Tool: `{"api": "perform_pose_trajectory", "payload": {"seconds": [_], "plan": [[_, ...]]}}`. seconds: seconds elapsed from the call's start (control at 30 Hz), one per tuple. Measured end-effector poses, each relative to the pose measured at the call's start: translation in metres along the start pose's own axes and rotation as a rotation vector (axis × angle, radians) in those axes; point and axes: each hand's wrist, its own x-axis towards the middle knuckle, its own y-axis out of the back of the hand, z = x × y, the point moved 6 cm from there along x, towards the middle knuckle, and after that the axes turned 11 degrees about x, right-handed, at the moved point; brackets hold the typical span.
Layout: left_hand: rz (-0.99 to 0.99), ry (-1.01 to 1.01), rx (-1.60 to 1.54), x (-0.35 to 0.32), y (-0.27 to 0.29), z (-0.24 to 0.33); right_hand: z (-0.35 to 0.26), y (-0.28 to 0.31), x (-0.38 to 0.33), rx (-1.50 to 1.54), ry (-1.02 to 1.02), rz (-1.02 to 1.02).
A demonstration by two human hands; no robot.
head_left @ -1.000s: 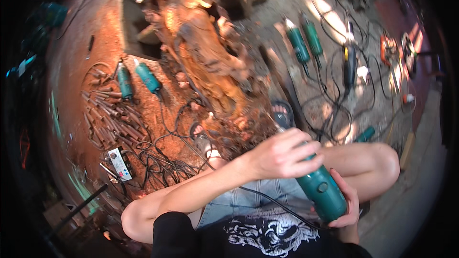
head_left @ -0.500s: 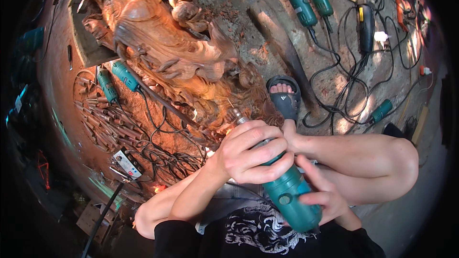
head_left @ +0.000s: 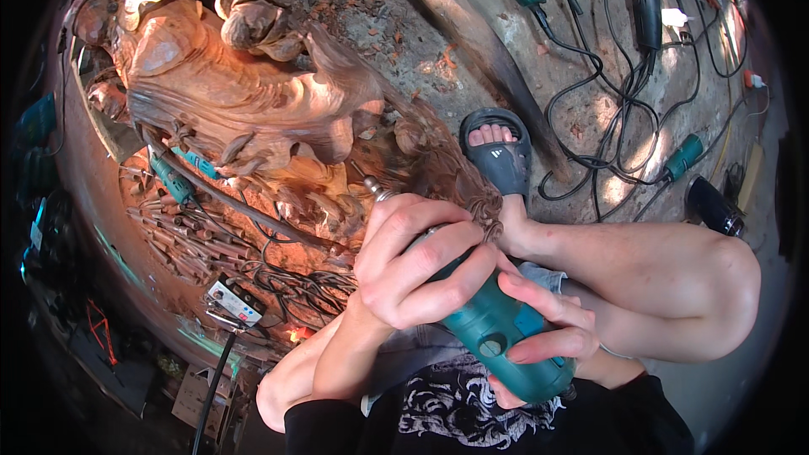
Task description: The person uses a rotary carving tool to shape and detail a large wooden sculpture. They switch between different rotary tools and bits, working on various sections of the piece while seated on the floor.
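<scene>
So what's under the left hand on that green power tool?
The left hand wraps the front of the green power tool; only its metal tip pokes out toward the wood carving. The neck beneath the fingers is covered.

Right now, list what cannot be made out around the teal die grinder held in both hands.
Head view only:
- Front body of the teal die grinder: covered by the left hand.
- Grinder's rear end: wrapped by the right hand.
- Bit tip: too small to tell its shape.
- Reddish carved wood sculpture: top cut off by the picture's edge.
</scene>
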Motion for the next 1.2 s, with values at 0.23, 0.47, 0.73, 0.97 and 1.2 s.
{"api": "perform_pose_trajectory", "payload": {"seconds": [0.23,0.47,0.73,0.97,1.2], "plan": [[0.018,0.011,-0.007,0.0,-0.006,-0.003,0.001,0.001,0.005,-0.024,0.041,0.047],[0.007,0.052,-0.03,0.002,0.001,-0.005,-0.026,0.033,0.074,-0.415,-0.693,-0.636],[0.067,0.054,-0.017,-0.004,0.0,-0.007,-0.003,0.002,0.021,-0.167,-0.223,-0.125],[0.06,0.076,-0.052,-0.002,0.003,-0.009,0.0,-0.003,0.009,-0.116,-0.055,-0.04],[0.048,0.05,-0.057,-0.005,0.0,-0.003,-0.006,-0.002,0.001,-0.136,-0.069,-0.041]]}}
